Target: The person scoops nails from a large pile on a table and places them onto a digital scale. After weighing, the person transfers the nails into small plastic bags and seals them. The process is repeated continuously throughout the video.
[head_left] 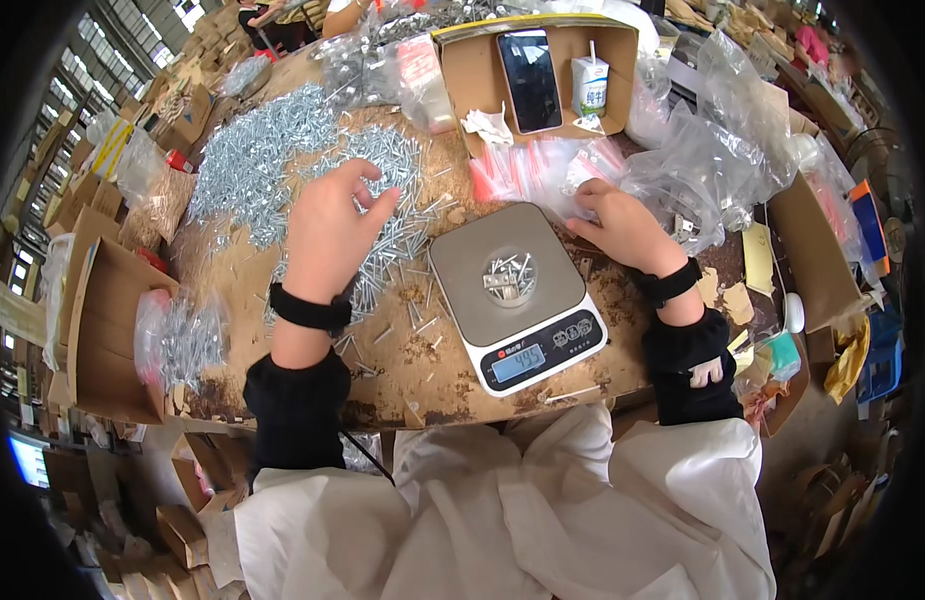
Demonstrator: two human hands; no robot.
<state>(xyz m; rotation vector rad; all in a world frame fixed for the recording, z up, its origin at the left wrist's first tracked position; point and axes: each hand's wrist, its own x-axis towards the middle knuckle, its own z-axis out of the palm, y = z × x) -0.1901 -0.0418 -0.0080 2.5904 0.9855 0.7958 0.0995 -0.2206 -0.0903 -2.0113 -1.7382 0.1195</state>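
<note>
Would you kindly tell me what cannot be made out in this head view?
Head view, right hand: whether it grips the plastic bags; the hand itself covers the contact.
Head view, heap of screws: lower pieces, hidden by those on top.
Head view, distant person at upper left: head, cut off by the top edge.

The table (pixel 442 160) is brightly and fairly evenly lit, and the scale (pixel 522 332) is rendered sharply. The windows (pixel 188 12) at upper left are blown out to white. Glare is thrown by the clear bags (pixel 742 95). The boxes (pixel 832 505) at lower right are left dimmer and blurred. Toward the rim, straight lines are bent; the corners are blacked out.
</note>
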